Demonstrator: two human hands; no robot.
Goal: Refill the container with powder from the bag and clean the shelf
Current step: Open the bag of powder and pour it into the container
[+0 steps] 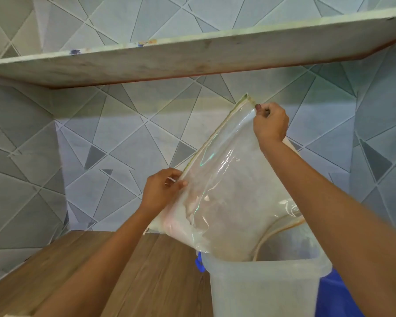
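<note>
While pinching the top corner of the bag (226, 179) at two o'clock, keeps right hand (270, 124) thumb and fingers curled tight together on the plastic edge, dark thumbnail facing the camera. Grips the bag's long left edge just below centre, toward seven o'clock, with left hand (162, 191): thumb pressed on the near face, fingers folded round behind, clamped on the plastic with no gap showing. Holds the clear bag slanted between both hands, lower end dipping into the open mouth of the container (265, 289) at five o'clock. Shows pale powder (181, 225) gathered low in the bag near six o'clock.

Stands, that translucent container, on the wooden shelf (101, 271), brown planks spreading from six to eight o'clock. Spans twelve o'clock with a pale upper board (192, 58), seen from below. Fills everything behind with grey tiled wall (124, 133) of crossing triangles.

Cannot tell whether powder is flowing or how full the container is through its cloudy side. Hides the left fingertips behind the bag. Cuts off the container base and both arms at the bottom edge. Leaves a blue clip (199, 264) at the container's left rim and a blue object (334, 294) at four o'clock only partly visible, too little to identify.
</note>
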